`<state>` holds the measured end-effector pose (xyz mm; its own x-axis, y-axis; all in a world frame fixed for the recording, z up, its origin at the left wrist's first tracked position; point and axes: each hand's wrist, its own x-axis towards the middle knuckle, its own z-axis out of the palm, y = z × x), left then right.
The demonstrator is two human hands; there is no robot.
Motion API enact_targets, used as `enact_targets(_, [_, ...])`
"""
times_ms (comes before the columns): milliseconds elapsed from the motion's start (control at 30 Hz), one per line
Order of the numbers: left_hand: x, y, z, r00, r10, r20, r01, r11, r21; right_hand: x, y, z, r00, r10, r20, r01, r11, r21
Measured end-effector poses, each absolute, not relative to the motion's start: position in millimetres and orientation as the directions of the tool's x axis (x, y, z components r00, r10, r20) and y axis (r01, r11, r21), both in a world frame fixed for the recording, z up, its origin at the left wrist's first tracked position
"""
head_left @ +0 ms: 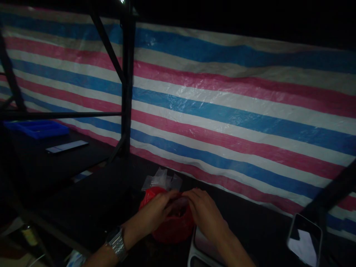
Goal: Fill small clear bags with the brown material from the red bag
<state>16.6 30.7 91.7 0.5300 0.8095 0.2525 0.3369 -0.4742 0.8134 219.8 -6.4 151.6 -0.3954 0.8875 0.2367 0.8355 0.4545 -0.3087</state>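
Observation:
A red plastic bag point(174, 230) stands on the black table, its mouth facing up. My left hand point(164, 207), with a metal watch on the wrist, has its curled fingers at the left side of the bag's mouth. Opposite it, my right hand point(201, 208) has bent fingers on the right rim of the bag. The fingertips of both hands come close together at the far edge of the mouth. Small contents inside the bag are too dark to make out. Clear plastic bags point(162, 180) lie just behind the red one.
A light-framed object point(192, 254) lies under my right forearm. At the right, a phone point(304, 241) leans near a black post. A blue tray point(41, 128) and a flat device point(67, 147) rest on the left table. Striped sheeting point(236, 111) hangs behind the black frame.

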Motion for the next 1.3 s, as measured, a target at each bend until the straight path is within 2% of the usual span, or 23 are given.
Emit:
enact_targets(267, [13.3, 29.9, 92.8, 0.441, 0.873, 0.207, 0.430, -0.408, 0.805, 217.3, -6.4, 144.9, -0.386, 0.877, 0.285, 0.755, 0.478, -0.448])
enact_targets(567, [21.4, 25.8, 100.0, 0.404, 0.896, 0.182, 0.471, -0.375, 0.799, 209.3, -0.7, 155.3, -0.239, 0.911, 0.337, 0.754, 0.393, -0.526])
enact_targets(767, [21.0, 27.2, 104.5, 0.340, 0.908, 0.245, 0.476, -0.391, 0.788, 209.0, 11.3, 159.5, -0.133, 0.924, 0.358, 0.693, 0.346, -0.633])
enact_targets(933, [9.7, 22.0, 125.0, 0.151, 0.918, 0.366, 0.490, -0.391, 0.779, 233.1, 48.5, 163.4, 0.049, 0.944, 0.328, 0.666, 0.214, -0.715])
enact_targets(1100, [-12.5, 3.6, 127.6, -0.141, 0.890, 0.434, 0.521, -0.306, 0.797, 260.2, 88.4, 140.1, 0.203, 0.962, 0.183, 0.730, -0.024, -0.684])
enact_targets(1200, [-26.4, -8.4, 113.1, -0.258, 0.872, 0.417, 0.540, -0.228, 0.810, 260.8, 96.4, 119.6, 0.188, 0.981, 0.052, 0.785, -0.118, -0.608])
enact_targets(1300, [-42.9, -8.1, 98.1, -0.309, 0.866, 0.392, 0.576, -0.158, 0.802, 262.6, 93.7, 106.0, 0.132, 0.991, -0.015, 0.850, -0.121, -0.513])
